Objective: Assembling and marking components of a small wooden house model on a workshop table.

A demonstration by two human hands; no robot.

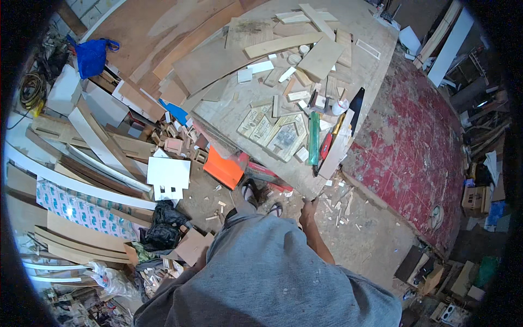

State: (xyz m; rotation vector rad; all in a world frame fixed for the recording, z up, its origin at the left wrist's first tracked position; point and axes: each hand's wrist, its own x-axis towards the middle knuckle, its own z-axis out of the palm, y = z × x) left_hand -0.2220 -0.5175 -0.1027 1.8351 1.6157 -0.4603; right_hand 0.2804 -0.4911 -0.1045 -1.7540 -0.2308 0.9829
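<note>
Grey short-sleeved shirt (272,272), grey trousers, dark open sandals (256,192), bare forearm.

Far off to the upper left of my right hand (308,209), a blue plastic bag (91,55) sits slumped among offcuts on the floor. Just up and right of my hand, on the bench, a small white bottle with a red band (339,107) stands beside the green strip. Left of my hand and a little lower, a black plastic bag (163,223) lies crumpled on the ground. Further down and left, a clear plastic bag (111,279) bulges near flat boards. Well to my right, at the room's edge, a tan cardboard box (476,200) stands open. Lower right, another small box (450,314) shows pale faces; its details are too small to tell.
</note>
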